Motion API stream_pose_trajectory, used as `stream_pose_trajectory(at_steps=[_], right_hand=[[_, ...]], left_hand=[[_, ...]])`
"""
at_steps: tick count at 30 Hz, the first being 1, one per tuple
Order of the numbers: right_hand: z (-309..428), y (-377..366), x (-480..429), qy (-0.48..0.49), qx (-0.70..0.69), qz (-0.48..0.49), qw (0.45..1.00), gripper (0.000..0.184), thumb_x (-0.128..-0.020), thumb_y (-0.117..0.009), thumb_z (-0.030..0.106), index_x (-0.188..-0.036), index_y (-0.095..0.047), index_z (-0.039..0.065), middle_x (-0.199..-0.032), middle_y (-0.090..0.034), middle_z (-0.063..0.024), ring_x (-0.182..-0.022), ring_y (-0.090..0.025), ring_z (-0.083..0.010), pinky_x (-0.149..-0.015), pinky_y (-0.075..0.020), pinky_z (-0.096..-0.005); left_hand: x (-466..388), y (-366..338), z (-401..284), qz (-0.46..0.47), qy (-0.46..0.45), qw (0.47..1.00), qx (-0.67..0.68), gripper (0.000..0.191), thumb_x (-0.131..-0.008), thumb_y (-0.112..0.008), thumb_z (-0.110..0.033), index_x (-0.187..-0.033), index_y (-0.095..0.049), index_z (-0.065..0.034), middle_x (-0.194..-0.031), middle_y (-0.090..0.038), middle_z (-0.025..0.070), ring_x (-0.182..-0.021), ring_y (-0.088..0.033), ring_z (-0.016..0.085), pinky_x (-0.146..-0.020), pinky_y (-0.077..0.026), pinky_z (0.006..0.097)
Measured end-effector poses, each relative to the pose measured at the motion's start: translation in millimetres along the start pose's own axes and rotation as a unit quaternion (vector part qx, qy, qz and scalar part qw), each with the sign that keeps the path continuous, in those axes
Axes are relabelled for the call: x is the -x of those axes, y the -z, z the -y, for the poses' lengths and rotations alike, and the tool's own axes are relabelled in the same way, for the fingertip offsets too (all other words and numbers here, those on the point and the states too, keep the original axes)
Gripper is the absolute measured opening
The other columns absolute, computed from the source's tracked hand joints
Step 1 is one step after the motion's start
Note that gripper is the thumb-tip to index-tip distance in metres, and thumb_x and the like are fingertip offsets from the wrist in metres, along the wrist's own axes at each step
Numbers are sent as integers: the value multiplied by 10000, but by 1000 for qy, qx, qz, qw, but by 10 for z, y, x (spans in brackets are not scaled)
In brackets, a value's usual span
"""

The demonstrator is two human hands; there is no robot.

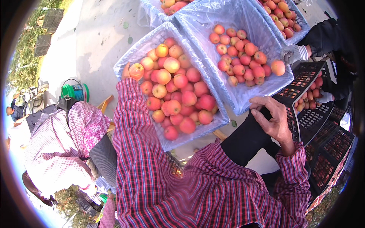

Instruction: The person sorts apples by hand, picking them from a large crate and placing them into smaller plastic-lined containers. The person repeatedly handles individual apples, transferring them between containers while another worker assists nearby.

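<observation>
My left hand (125, 71) reaches over the left rim of a plastic-lined crate (171, 144), its fingers beside an apple (136, 71) at the crate's edge; whether it grips that apple is unclear. Many red and yellow apples fill this crate. My right hand (269, 116) is above my knee, near the corner of a second lined crate (242, 105). It holds nothing, and its fingers are loosely bent and apart. Smaller apples (245, 59) lie in that second crate, where a co-worker's gloved hand (293, 54) is next to an apple (278, 67).
Black plastic crates (313, 119), some with apples, stand at the right. More lined crates (296, 40) are at the top. A co-worker in a patterned shirt (65, 142) bends at the left, near a green bucket (75, 91). Wooden stool parts (105, 104) show beside my left sleeve.
</observation>
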State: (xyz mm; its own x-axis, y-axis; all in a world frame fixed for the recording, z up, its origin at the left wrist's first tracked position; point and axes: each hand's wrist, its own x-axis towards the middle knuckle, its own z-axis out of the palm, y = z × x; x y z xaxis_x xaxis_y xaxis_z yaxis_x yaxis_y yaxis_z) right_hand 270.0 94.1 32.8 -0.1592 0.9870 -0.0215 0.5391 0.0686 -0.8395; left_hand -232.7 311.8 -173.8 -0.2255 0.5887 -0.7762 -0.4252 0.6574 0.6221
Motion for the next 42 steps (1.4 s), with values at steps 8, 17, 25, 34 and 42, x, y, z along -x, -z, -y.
stream_pose_trajectory(at_steps=[8, 17, 25, 34, 42], right_hand=[[8, 28, -10, 19, -11, 5, 1000, 292, -771, -700, 28, -1057, -645, 50, -799, -636, -78, -699, -635, -206, -656, -506, -308], [32, -58, -55, 30, -36, 8, 999, 278, -764, -704, 36, -1036, -652, 48, -786, -640, -75, -689, -639, -200, -648, -508, -310], [-71, 75, 75, -3, -7, -17, 1000, 247, -789, -681, 107, -1031, -654, 66, -811, -648, -88, -701, -643, -246, -638, -511, -347], [-210, 244, 236, 6, -287, -144, 947, 220, -887, -609, 145, -1075, -608, 31, -924, -647, -45, -860, -624, -159, -767, -498, -327], [-2829, 1430, 1870, -308, -279, -551, 723, 240, -917, -587, 186, -1073, -616, 6, -827, -641, -30, -715, -580, -98, -655, -478, -234]], left_hand=[[26, 224, 193, -23, -80, 971, 222, 454, -840, -697, -293, -1217, -529, -106, -1278, -512, 114, -1180, -491, 308, -958, -454, 538], [-645, 1063, 60, -182, -58, 975, -110, 710, -717, -808, -287, -1302, -485, -45, -1266, -533, 113, -1147, -517, 295, -1013, -370, 510], [-81, -238, 291, -239, -236, 680, -652, 825, -707, -736, -516, -1289, -465, 2, -1236, -566, 247, -1124, -563, 397, -942, -459, 458], [88, -140, -47, -195, -145, 557, -795, 718, -762, -679, -521, -1238, -528, -5, -1156, -609, 240, -1060, -594, 404, -901, -479, 470], [1358, -1122, 176, -170, -338, 434, -818, 581, -833, -604, -505, -1176, -595, -37, -1037, -668, 195, -926, -644, 388, -794, -502, 485]])
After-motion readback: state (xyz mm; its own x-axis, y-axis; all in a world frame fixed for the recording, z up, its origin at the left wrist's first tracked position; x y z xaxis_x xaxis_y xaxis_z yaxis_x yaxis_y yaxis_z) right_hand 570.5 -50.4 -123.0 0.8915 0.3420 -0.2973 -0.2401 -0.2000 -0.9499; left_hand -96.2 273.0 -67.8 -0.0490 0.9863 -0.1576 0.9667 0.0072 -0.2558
